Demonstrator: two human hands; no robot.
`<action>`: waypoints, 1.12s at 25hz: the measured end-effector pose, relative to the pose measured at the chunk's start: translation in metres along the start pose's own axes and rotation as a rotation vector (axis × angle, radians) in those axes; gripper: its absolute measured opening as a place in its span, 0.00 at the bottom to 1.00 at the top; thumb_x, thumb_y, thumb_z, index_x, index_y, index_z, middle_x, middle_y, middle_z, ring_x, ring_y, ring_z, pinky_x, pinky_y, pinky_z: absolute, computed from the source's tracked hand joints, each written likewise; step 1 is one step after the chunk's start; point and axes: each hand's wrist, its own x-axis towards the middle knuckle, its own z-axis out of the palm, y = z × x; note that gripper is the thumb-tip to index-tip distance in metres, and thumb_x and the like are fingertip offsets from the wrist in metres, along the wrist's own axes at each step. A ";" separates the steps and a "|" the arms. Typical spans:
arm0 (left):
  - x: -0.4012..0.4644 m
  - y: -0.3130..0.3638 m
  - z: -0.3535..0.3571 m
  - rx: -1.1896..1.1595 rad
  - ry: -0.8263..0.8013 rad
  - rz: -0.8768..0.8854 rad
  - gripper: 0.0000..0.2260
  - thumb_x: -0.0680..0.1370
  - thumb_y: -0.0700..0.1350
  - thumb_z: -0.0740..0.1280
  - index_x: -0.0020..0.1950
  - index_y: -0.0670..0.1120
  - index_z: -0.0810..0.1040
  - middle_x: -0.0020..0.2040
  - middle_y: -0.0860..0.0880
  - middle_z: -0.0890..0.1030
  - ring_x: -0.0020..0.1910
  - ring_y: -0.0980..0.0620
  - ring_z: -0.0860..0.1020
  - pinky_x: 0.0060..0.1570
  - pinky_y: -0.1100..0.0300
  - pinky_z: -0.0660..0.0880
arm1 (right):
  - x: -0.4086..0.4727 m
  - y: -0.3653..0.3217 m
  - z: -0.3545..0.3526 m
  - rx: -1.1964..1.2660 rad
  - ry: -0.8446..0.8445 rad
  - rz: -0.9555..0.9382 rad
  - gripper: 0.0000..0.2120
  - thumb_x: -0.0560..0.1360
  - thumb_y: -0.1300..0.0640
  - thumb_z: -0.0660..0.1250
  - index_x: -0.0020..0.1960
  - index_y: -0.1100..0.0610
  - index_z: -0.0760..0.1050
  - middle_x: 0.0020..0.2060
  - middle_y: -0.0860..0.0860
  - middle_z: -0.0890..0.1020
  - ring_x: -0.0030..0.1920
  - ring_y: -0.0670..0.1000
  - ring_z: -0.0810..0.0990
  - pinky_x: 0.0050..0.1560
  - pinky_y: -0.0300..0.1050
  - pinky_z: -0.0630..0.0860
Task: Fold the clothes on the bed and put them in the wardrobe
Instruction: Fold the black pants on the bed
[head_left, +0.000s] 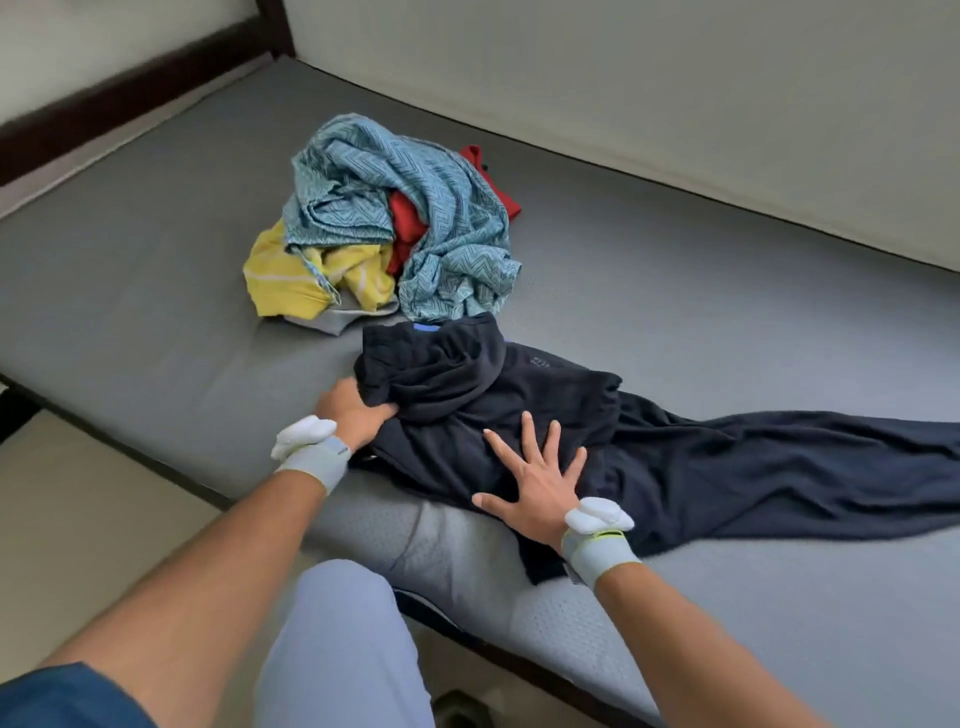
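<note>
A dark navy garment (675, 457) lies spread across the near side of the grey mattress (156, 312), its legs trailing off to the right. My left hand (350, 410) grips a bunched fold at the garment's left end. My right hand (535, 483) presses flat on the cloth with fingers spread. Behind it sits a heap of unfolded clothes: a blue patterned cloth (415, 223), a red piece (408, 221) and a yellow striped piece (306, 280).
Cream walls (675, 104) run along the bed's far side and a dark wooden headboard edge (104, 98) shows at the upper left. My knee in light trousers (343, 639) is against the bed's front edge. The wardrobe is out of view.
</note>
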 end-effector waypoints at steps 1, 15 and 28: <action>0.006 -0.007 -0.010 0.002 0.034 0.014 0.22 0.70 0.52 0.75 0.60 0.44 0.79 0.57 0.40 0.81 0.55 0.37 0.79 0.50 0.53 0.73 | 0.002 -0.007 -0.001 0.004 -0.012 -0.017 0.40 0.71 0.30 0.61 0.76 0.33 0.43 0.77 0.47 0.33 0.75 0.60 0.30 0.69 0.73 0.35; -0.129 0.073 0.059 -0.011 -0.075 1.068 0.25 0.69 0.47 0.67 0.67 0.47 0.71 0.62 0.50 0.74 0.61 0.47 0.72 0.65 0.58 0.66 | -0.093 0.132 0.002 0.147 0.434 0.192 0.39 0.66 0.36 0.71 0.70 0.54 0.68 0.71 0.49 0.69 0.71 0.55 0.64 0.70 0.58 0.63; -0.199 0.156 0.177 0.484 -0.426 1.023 0.08 0.80 0.50 0.62 0.57 0.52 0.76 0.51 0.49 0.76 0.53 0.48 0.75 0.53 0.56 0.71 | -0.138 0.249 -0.040 -0.208 0.255 0.491 0.13 0.75 0.61 0.58 0.56 0.50 0.73 0.54 0.50 0.75 0.60 0.55 0.72 0.49 0.49 0.60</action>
